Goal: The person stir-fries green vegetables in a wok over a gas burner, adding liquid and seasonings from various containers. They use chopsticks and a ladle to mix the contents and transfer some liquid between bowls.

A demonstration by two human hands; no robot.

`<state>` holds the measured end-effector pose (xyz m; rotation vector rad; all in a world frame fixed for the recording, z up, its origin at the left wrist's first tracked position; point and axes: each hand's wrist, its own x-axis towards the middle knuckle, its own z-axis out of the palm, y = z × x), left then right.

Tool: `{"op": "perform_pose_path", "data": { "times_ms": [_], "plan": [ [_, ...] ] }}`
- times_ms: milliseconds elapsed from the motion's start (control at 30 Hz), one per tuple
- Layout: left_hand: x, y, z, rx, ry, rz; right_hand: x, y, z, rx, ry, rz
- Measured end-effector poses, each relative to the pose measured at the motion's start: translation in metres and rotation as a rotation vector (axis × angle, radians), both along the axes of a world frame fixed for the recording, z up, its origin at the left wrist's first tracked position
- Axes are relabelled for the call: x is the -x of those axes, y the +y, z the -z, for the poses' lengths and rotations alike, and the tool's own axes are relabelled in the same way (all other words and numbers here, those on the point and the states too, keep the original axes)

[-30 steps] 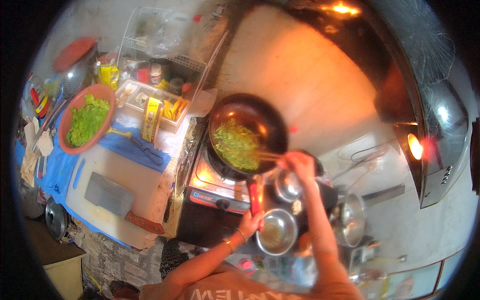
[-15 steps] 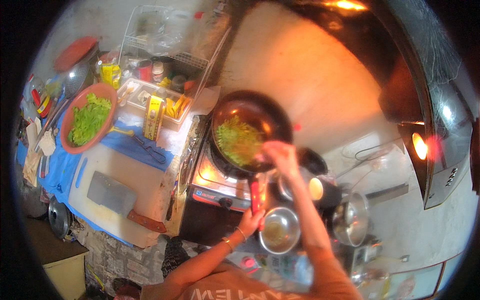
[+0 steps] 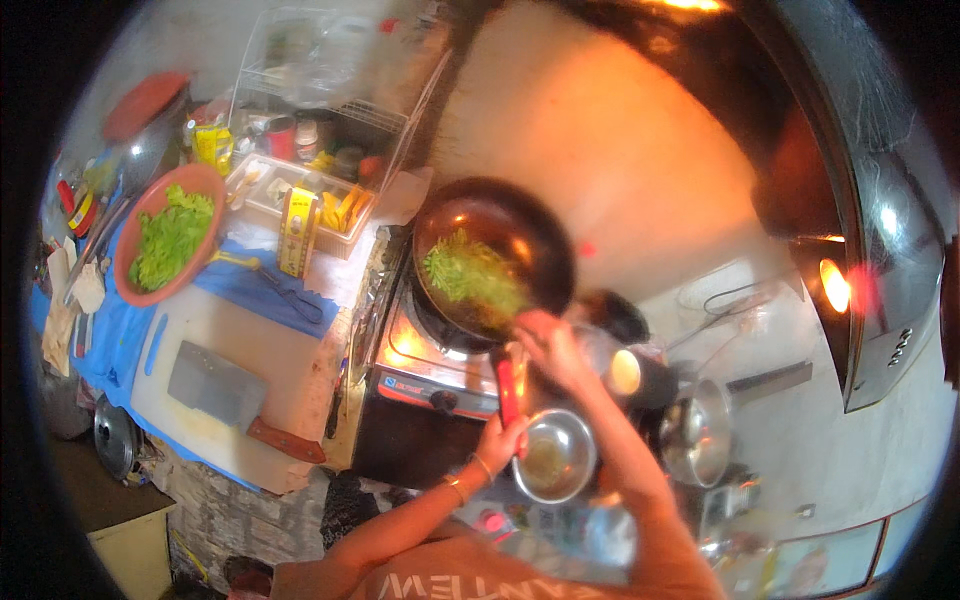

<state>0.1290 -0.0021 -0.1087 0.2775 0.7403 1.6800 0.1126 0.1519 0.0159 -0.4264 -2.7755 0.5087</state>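
My left hand (image 3: 505, 445) is wrapped round the red handle of a dark frying pan (image 3: 545, 222) at the stove. The pan is over the burner, and chopped green leaves (image 3: 470, 275) lie in its left and lower part. At the pan's lower right rim, my right hand (image 3: 548, 342) is closed with its fingers pointing towards the leaves. Whatever it grips is blurred and hidden by the fingers. Just below the pan, to the right of my left hand, stands a small metal bowl (image 3: 575, 428) with some pale stuff in the bottom.
A gas stove (image 3: 400, 385) sits under the pan. On the left counter are a cleaver (image 3: 212, 384) on a cutting board (image 3: 295, 365), a terracotta-coloured basin (image 3: 128, 245) of leafy greens, and a condiment tray (image 3: 262, 208). Metal pots (image 3: 695, 430) stand at right; a range hood (image 3: 890, 290) hangs beyond them.
My right hand has moved slightly down and left along the pan's rim. The leaves are spread a little differently. My left hand keeps its hold on the handle.
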Motion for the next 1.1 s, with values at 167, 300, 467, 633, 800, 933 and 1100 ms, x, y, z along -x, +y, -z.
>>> {"op": "perform_pose_path", "data": {
  "times_ms": [167,300,467,633,800,933,1100],
  "plan": [
    [0.013,-0.003,0.003,0.022,0.040,-0.010,0.005,0.031,-0.019,0.563,0.243,0.184],
    [0.010,-0.001,-0.001,0.017,0.041,-0.003,0.008,0.060,-0.006,0.320,0.271,0.257],
    [0.010,-0.004,0.006,0.007,0.095,0.048,0.021,0.018,0.001,0.006,0.112,0.013],
    [0.013,0.000,0.006,-0.019,0.033,0.003,0.001,-0.029,-0.030,0.106,0.056,-0.090],
    [0.008,0.000,0.010,0.012,0.050,-0.021,0.009,0.018,0.002,-0.033,0.065,0.056],
    [0.013,-0.002,0.008,0.001,0.052,-0.012,0.025,0.048,-0.019,0.320,0.236,0.206],
    [0.011,0.000,0.010,0.054,0.026,0.038,0.048,0.071,0.023,-0.292,0.226,-0.009]
  ]
}}
